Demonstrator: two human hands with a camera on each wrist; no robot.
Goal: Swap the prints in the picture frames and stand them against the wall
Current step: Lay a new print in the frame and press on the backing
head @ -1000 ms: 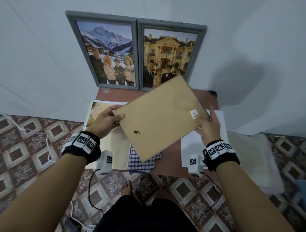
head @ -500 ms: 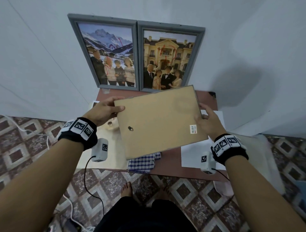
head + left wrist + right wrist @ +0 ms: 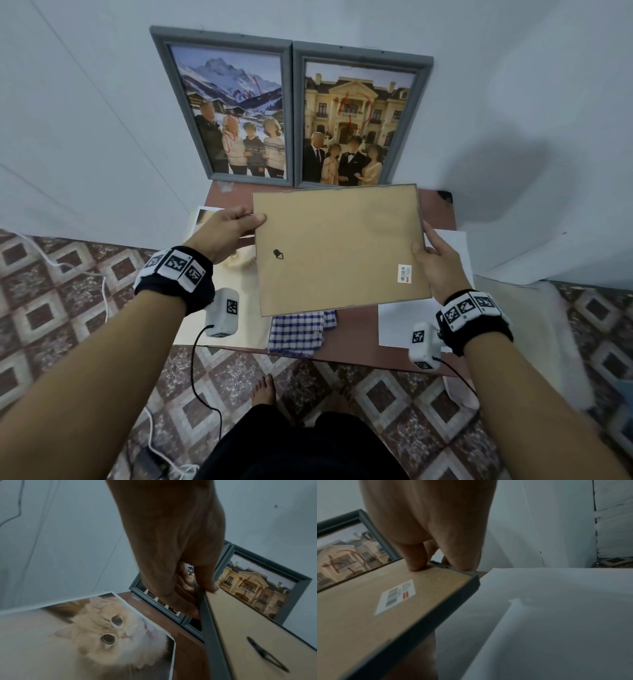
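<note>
I hold a grey picture frame point(image 3: 337, 246) back side up over the brown table point(image 3: 356, 353), its cardboard back with a hanger clip and a barcode sticker facing me. My left hand point(image 3: 233, 228) grips its left edge, thumb on the back point(image 3: 210, 586). My right hand point(image 3: 433, 255) grips the right edge near the sticker point(image 3: 419, 563). Two grey frames stand against the wall: a mountain family print point(image 3: 234, 113) on the left and a mansion family print point(image 3: 356, 120) on the right. A cat print point(image 3: 96, 635) lies on the table's left side.
A white sheet point(image 3: 455, 246) lies on the table's right side, also in the right wrist view point(image 3: 556, 615). A blue checked cloth point(image 3: 298, 330) hangs over the front edge. White wall rises behind; patterned floor tiles and cables lie below.
The held frame turned from a slanted pose to nearly square with the table and moved slightly toward the wall. Both hands kept their grip on its edges.
</note>
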